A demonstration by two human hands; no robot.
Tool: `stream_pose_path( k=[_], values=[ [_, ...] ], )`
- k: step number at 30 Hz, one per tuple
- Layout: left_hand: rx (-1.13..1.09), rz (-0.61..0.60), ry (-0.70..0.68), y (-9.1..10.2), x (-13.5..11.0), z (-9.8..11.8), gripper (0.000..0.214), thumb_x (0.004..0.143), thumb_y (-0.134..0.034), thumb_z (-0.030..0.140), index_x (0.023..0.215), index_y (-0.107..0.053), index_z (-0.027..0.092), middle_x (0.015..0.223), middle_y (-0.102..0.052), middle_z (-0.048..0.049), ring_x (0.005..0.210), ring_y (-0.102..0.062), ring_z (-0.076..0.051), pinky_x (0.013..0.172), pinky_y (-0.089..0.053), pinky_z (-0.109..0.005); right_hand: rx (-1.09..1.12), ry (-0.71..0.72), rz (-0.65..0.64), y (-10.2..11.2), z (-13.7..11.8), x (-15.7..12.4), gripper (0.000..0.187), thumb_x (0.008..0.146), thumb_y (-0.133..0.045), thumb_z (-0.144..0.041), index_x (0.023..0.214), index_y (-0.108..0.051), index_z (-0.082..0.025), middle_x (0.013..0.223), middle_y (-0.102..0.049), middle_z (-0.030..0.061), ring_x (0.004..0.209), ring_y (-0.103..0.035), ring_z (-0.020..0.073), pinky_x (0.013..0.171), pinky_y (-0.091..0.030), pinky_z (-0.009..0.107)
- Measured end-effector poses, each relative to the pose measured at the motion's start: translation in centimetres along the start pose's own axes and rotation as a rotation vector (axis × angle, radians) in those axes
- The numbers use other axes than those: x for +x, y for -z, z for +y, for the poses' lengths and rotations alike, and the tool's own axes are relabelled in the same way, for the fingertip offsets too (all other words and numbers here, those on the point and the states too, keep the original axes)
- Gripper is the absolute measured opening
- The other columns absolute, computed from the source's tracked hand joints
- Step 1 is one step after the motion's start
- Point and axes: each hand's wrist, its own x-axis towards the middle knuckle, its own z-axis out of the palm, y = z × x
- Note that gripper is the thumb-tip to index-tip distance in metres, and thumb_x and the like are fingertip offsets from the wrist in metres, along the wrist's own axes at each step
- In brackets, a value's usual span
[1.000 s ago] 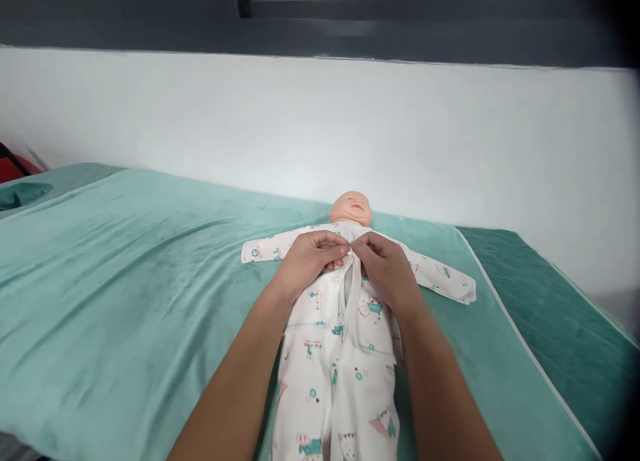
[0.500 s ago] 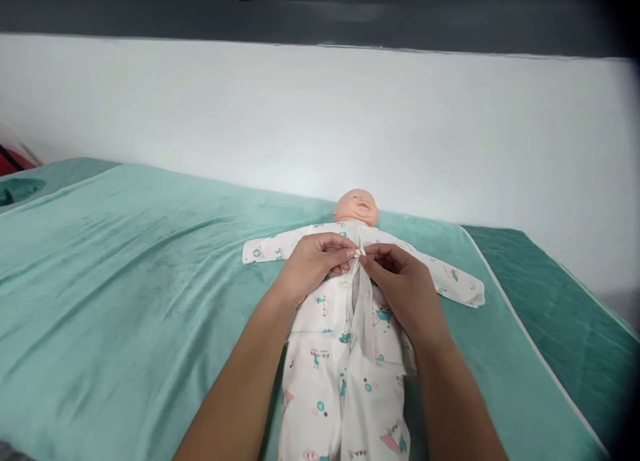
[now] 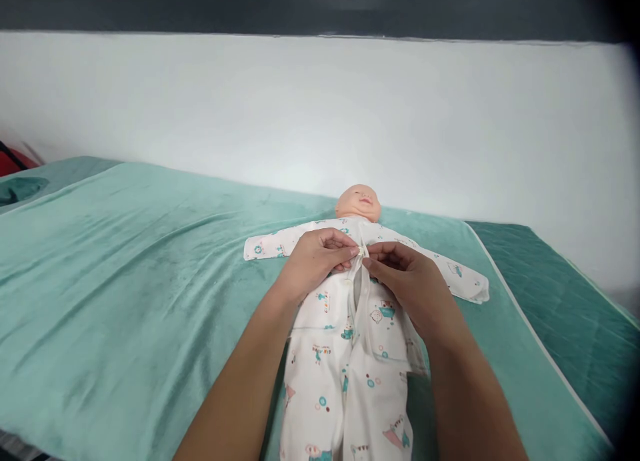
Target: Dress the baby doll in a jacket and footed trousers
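Printed top (image 3: 327,307): on the doll (image 3: 359,202), which lies on its back on the pale green blanket (image 3: 125,281), head near the wall, sleeves spread wide; the front opening gapes below the hands.
Left hand (image 3: 315,261): thumb and fingers closed on the edge of the top's opening, high on the chest.
Right hand (image 3: 413,284): thumb and fingers bent at the opposite edge, just beside the left; I cannot tell whether they grip cloth.
Fastener (image 3: 361,251): a small pale spot at the left fingertips, too small to make out well.
Since a second ago: the fingertips of the two hands, then meeting over the opening, now stand slightly apart, showing the fastener; the barred window along the top has left the view.
Trousers (image 3: 310,394): matching print, legs cut off by the lower edge.
Sleeve ends: what lies inside is hidden.
Red item (image 3: 10,162): cut off at the far left, unclear.
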Motion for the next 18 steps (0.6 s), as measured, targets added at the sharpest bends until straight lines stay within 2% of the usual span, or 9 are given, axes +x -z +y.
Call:
stream_pose_path(
  k=[3, 10, 18],
  values=[
    [0.043, 0.006, -0.004, -0.03, -0.09, 0.13, 0.022, 0.072, -0.077, 0.032, 0.083, -0.069, 0.014, 0.068, -0.063, 0.0007, 0.061, -0.055, -0.009, 0.06, -0.044, -0.023, -0.038, -0.029, 0.019, 0.05, -0.32, -0.2, 0.028, 0.077, -0.073, -0.041, 0.097, -0.073, -0.021, 0.082, -0.069, 0.0022, 0.069, -0.059, 0.0138, 0.056, -0.044, 0.024],
    [0.104, -0.01, -0.009, -0.22, -0.35, 0.6, 0.017, 0.076, -0.072, 0.029, 0.081, -0.066, 0.014, 0.067, -0.059, 0.0017, 0.06, -0.053, -0.008, 0.059, -0.042, -0.023, 0.036, -0.067, 0.041, -0.16, -0.55, -0.14, 0.025, 0.072, -0.076, -0.038, 0.088, -0.072, -0.02, 0.073, -0.064, -0.0005, 0.066, -0.054, 0.0121, 0.056, -0.039, 0.023],
    [0.071, -0.013, -0.037, -0.3, -0.18, 0.18, 0.02, 0.076, -0.074, 0.031, 0.081, -0.066, 0.014, 0.066, -0.058, 0.0014, 0.06, -0.052, -0.009, 0.058, -0.042, -0.023, 0.08, -0.008, 0.016, -0.3, -0.7, -0.19, 0.027, 0.073, -0.075, -0.038, 0.093, -0.074, -0.02, 0.083, -0.069, 0.0022, 0.072, -0.059, 0.0139, 0.059, -0.042, 0.024]
  ],
)
